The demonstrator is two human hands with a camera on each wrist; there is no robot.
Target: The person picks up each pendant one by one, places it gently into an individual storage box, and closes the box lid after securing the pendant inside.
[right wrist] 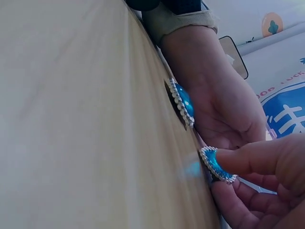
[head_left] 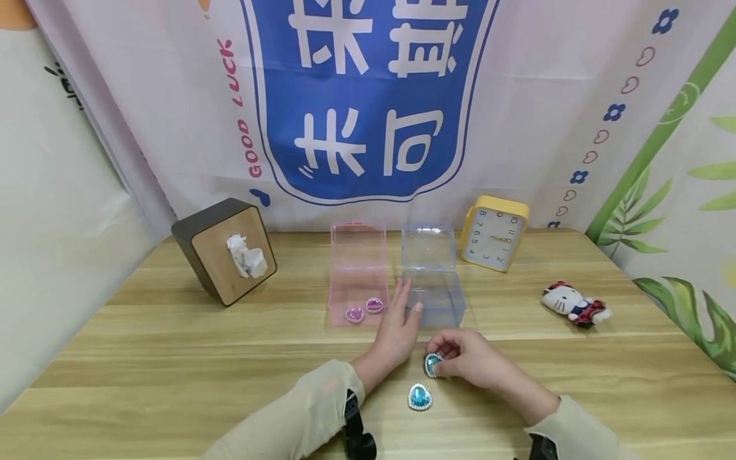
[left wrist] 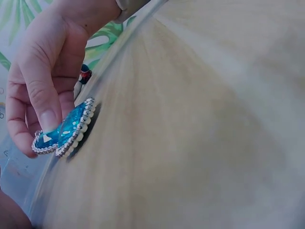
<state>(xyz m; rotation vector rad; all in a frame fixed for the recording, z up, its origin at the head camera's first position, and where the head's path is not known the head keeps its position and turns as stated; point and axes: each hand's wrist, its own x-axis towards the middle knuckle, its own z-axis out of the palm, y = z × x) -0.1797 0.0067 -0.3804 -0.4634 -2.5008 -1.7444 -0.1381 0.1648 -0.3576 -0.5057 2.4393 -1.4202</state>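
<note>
My right hand pinches a blue heart-shaped gem with a beaded silver rim, thumb on its face. In the head view this gem is just in front of the clear blue box. Nearer to me, a second blue heart gem lies face up on the table. My left hand rests with straight fingers against the left side of the clear blue box, whose lid stands up at the back. Left of it, an open clear pink box contains two pink heart gems.
A tissue box with a wooden face stands at the back left. At the back right is a yellow clock, with a small cat doll lying to its right. A printed cloth hangs behind the wooden table.
</note>
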